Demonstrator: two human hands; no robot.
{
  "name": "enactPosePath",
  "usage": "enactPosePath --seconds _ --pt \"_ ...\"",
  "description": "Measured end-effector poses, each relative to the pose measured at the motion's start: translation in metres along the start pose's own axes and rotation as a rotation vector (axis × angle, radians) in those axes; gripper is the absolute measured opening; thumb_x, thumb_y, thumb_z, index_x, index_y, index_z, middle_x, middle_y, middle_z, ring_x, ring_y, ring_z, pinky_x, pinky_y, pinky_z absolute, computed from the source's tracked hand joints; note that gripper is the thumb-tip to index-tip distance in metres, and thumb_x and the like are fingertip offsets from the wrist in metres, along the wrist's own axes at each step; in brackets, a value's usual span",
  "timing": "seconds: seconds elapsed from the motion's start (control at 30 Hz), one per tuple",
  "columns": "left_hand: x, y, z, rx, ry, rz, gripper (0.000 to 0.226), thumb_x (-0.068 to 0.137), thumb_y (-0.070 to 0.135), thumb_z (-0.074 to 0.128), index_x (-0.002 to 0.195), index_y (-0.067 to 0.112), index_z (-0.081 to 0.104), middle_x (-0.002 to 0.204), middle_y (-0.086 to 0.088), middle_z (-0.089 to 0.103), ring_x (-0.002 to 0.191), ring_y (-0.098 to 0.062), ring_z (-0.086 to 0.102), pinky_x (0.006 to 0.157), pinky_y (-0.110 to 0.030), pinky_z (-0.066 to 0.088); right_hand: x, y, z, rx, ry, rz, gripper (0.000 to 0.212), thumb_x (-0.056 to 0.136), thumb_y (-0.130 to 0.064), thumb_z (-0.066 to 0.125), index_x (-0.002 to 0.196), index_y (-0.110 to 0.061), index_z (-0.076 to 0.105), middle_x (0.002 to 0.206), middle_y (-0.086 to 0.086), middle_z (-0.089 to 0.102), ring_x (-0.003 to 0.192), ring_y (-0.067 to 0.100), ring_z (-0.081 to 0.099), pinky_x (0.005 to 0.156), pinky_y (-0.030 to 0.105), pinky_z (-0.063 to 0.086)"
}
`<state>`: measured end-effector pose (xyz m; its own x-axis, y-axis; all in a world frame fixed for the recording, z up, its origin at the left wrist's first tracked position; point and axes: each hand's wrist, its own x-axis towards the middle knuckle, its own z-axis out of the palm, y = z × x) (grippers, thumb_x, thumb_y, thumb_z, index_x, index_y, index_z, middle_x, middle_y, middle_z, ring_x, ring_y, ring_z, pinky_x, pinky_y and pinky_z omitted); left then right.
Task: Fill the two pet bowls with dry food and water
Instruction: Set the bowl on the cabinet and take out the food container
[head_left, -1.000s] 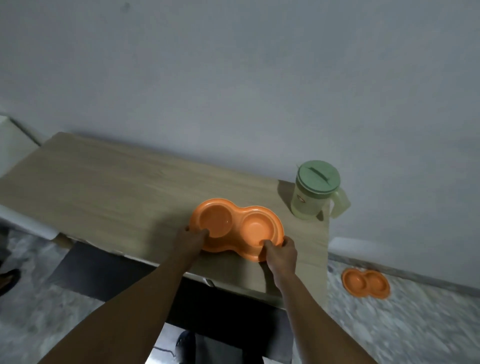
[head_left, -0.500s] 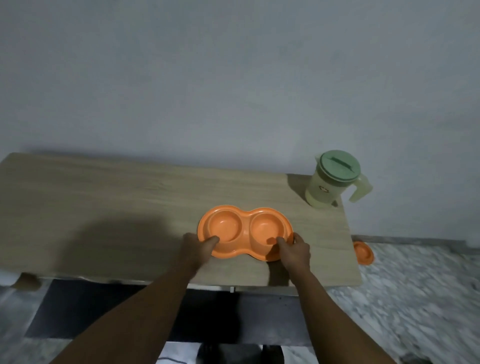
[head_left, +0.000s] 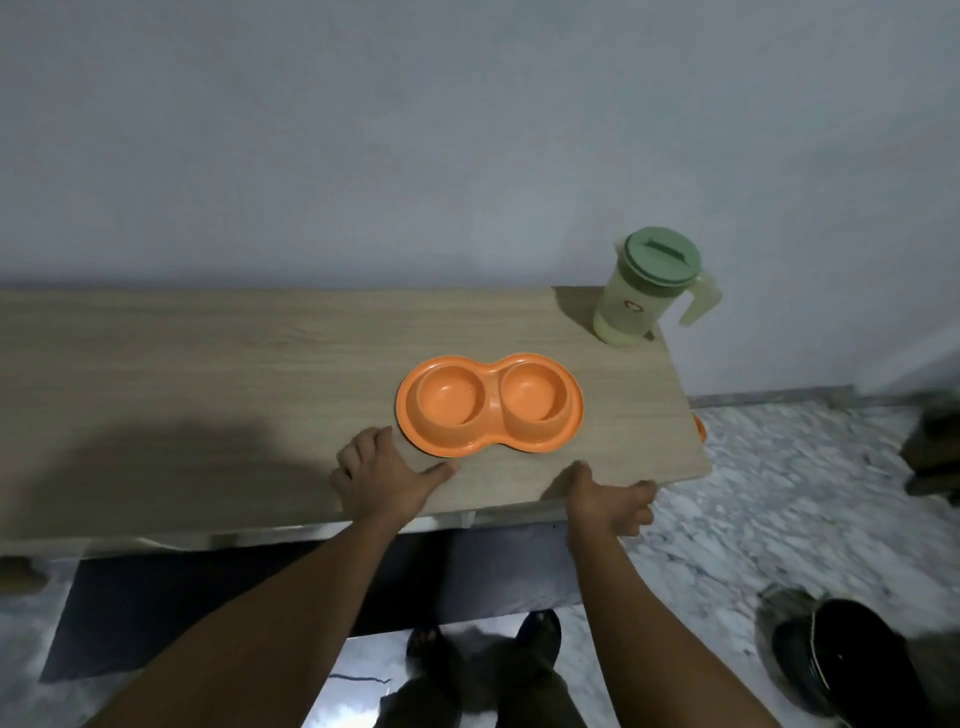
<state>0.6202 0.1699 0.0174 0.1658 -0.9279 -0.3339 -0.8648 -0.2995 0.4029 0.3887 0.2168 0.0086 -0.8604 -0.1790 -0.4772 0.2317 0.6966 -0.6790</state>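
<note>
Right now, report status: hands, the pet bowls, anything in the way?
Left hand, right hand open, holding nothing. Orange double bowl on table, both wells empty. Lidded green jug at far right corner. Path to bowl unobstructed.

Grey wall (head_left: 415, 130), wooden table (head_left: 208, 374), marbled floor (head_left: 779, 493)

wooden table (head_left: 208, 374), marble floor (head_left: 789, 499)

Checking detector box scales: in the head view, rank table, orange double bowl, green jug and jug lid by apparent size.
1. table
2. orange double bowl
3. green jug, not far behind the bowl; it stands farther from the camera, so true order is unsure
4. jug lid
</note>
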Motion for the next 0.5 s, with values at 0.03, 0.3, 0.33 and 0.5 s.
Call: enactPosePath --seconds 0.03,0.3,0.33,0.5 --pt "-0.002 -0.006 0.004 0.044 -0.025 0.04 0.128 0.053 0.094 0.059 0.154 0.021 0.028 0.161 -0.001 0.024 0.148 -0.03 0.018 0.117 -0.054 0.022 -0.002 0.011 0.002 0.066 -0.052 0.104 0.095 0.075 -0.042 0.081 0.148 -0.008 0.031 0.142 0.023 0.041 0.127 0.044 0.046 0.103 0.055 0.045" --pt "-0.01 -0.034 0.026 0.067 -0.195 0.101 0.143 0.056 0.1 0.05 0.159 0.026 -0.017 0.165 0.005 -0.031 0.148 -0.027 -0.037 0.119 -0.067 -0.009 -0.019 0.03 0.043 0.475 -0.534 0.449 0.054 0.089 -0.05 0.067 0.12 -0.006 0.059 0.121 0.012 0.066 0.1 0.027 0.066 0.07 0.036 0.057" --pt "-0.008 -0.034 0.026 0.07 -0.219 0.099 0.144 0.056 0.099 0.05 0.159 0.026 -0.019 0.164 0.005 -0.033 0.147 -0.028 -0.039 0.118 -0.068 -0.011 -0.021 0.03 0.044 0.487 -0.529 0.455 0.054 0.088 -0.05 0.067 0.118 -0.006 0.058 0.122 0.013 0.066 0.103 0.028 0.066 0.075 0.038 0.058" --pt "-0.002 -0.032 0.024 0.104 -0.28 0.077 0.146 0.053 0.101 0.048 0.157 0.028 -0.024 0.162 0.005 -0.037 0.144 -0.031 -0.042 0.116 -0.071 -0.01 -0.014 0.037 0.041 0.574 -0.556 0.45 0.043 0.091 -0.038 0.069 0.113 -0.003 0.059 0.117 0.018 0.069 0.107 0.032 0.067 0.083 0.042 0.06"
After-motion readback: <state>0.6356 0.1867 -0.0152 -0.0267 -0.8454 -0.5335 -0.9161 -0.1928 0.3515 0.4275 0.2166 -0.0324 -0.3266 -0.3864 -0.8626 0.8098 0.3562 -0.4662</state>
